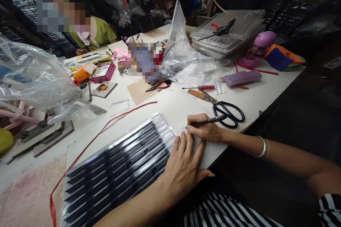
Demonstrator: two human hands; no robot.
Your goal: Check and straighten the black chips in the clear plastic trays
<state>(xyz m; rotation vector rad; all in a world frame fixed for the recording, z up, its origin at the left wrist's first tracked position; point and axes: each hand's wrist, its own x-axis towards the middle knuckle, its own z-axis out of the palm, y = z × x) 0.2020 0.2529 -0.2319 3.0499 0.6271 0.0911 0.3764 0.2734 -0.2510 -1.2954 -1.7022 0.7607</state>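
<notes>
My right hand (204,127) is closed around a black pen (211,120), its lower end over small dark marks (183,128) on the white surface. Whether those marks sit on paper or on the tabletop I cannot tell. Flat beside it lies my left hand (183,166), fingers stretched out, tips close to the marks and holding nothing. Under and left of that hand is a clear plastic tray (163,123) with rows of black toothed strips (114,170). Dark-handled scissors (230,113) rest just beyond my right hand.
A red ribbon (87,143) runs along the tray. Beyond lie a red screwdriver (205,87), pliers (160,85), a purple case (243,77) and a plastic bag (186,62). Stacked clear trays (226,35) stand at the back. Another person (102,33) sits across the table.
</notes>
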